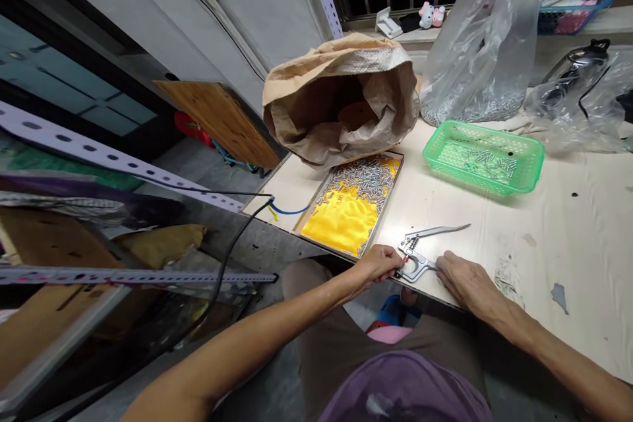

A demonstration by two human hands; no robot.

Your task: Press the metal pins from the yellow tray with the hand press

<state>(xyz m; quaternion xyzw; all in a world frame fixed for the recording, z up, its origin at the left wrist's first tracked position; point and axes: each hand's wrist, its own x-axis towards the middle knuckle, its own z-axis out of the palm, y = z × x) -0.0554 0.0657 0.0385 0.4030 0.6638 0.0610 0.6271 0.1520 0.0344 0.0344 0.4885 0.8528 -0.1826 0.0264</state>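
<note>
Silver spring-handled pliers [419, 266] lie at the table's front edge, their handles spread apart with a coil spring between them. My right hand [465, 282] is closed over the end of the lower handle, while the upper handle points free to the right. At the jaw end, my left hand [382, 264] is pinched shut, thumb and fingertips together. Whatever those fingertips hold is too small to name; a tiny red spot shows beside them. Just beyond my left hand is a shallow tray lined with yellow cloth [341, 217], with many small metal pieces [366, 178] heaped at its far end.
An open brown paper sack [341, 102] leans over the tray's far end. A green plastic basket [484, 158] holds more metal pieces. Behind it stand a clear plastic bag [484, 46] and a kettle [586, 62]. A black cable [222, 264] hangs by the table's left edge.
</note>
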